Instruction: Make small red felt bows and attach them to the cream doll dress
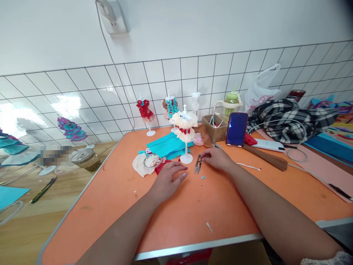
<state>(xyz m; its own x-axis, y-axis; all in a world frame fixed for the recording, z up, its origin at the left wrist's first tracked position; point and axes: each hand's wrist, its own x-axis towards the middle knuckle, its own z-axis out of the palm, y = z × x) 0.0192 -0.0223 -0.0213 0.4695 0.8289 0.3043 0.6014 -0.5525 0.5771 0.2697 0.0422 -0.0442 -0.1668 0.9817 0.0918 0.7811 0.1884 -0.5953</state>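
Note:
My left hand [169, 180] hovers low over the orange table [176, 221], fingers spread and holding nothing. At the right, my right hand [216, 158] has its fingertips at the handles of small thread snips [198, 164], which lie on the table with the blades toward me. Whether the fingers grip them is hard to tell. Between and beyond the hands stands a small white dress form [186, 158] in a cream ruffled dress [185, 134] with a red waistband. Cream crepe paper [140, 166] and a ring-shaped roll lie left of it, beside red scraps.
Behind are dressed forms [146, 112], turquoise paper [168, 145], a cardboard box [215, 129], an upright phone [237, 129] and a green-lidded bottle [231, 103]. Brown paper [267, 157], a cable and plaid cloth [292, 117] lie right. A wooden table [55, 217] adjoins on the left.

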